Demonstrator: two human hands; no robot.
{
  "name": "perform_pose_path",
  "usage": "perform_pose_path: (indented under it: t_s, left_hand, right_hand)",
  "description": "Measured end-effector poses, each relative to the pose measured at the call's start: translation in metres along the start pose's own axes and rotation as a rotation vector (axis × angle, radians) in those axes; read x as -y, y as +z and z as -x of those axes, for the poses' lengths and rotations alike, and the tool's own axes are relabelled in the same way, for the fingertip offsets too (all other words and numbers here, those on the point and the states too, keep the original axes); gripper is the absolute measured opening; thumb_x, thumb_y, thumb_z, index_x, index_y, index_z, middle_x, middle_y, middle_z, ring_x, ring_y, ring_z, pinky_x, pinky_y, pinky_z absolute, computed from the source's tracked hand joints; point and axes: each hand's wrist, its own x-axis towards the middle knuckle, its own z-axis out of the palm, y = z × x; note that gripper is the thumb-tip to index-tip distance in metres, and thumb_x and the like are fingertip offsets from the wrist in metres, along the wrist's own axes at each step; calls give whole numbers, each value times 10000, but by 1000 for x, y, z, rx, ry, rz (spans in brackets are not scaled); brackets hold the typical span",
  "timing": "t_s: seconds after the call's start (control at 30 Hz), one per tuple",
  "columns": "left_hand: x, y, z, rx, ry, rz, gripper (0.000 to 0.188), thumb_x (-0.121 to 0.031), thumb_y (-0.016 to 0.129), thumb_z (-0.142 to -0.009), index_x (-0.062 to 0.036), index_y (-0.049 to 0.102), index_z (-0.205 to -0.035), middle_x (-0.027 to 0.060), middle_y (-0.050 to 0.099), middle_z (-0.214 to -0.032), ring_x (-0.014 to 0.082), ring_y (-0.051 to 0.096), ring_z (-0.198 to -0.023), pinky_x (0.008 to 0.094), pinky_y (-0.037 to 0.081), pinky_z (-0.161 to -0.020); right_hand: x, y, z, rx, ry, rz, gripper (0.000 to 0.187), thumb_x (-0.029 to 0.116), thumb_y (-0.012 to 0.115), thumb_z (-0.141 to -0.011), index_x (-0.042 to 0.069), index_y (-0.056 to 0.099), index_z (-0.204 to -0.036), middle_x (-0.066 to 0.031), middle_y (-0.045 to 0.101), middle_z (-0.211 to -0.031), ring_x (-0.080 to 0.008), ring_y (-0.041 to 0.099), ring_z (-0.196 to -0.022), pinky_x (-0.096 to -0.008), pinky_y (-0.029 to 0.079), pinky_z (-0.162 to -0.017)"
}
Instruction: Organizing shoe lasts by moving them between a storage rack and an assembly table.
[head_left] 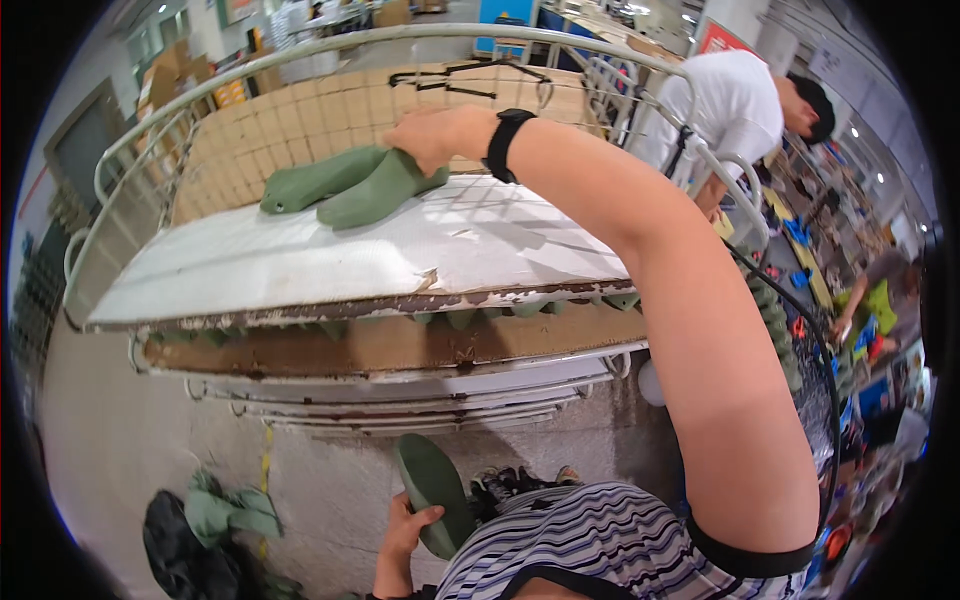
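My left hand [405, 528], low in front of my body, is closed around a green shoe last [437, 495] held upright with its flat sole showing. My right arm stretches over the wire rack to its top shelf. There my right hand [440, 137] is closed on the raised heel end of a green shoe last [370, 192], its fingertips partly hidden. Just left of that last lies another green shoe last [315, 180], the two side by side with toes toward the left. Both rest on the worn white shelf board [450, 240].
The rack has a curved metal rail [420, 33] and lower tiers [400, 345], with green tips showing under the top board. A co-worker in a white shirt [735, 100] bends at the right. A black bag [180, 550] lies on the floor. A black cable [825, 380] hangs beside my arm.
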Motion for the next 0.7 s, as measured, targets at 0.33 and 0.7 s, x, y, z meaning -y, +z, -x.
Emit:
perform_pose_path:
  t_s: [0.33,0.7]
  left_hand:
    - [-39,27,-33,73,36,-231,391,-147,740,-657,87,638,-952,114,667,-855,173,621,-737,301,497,-684]
    - [-9,135,-44,71,63,-295,479,-144,770,-604,83,611,-995,122,652,-872,197,615,-768,318,483,-728]
  right_hand:
    - [13,-20,132,-186,-64,27,349,168,657,-745,18,511,-1024,-191,636,-798,-394,622,-796,-490,484,-686]
    - [39,-109,428,-324,-23,67,338,173,689,-717,33,470,-933,-143,597,-641,-371,608,-644,-472,436,-544]
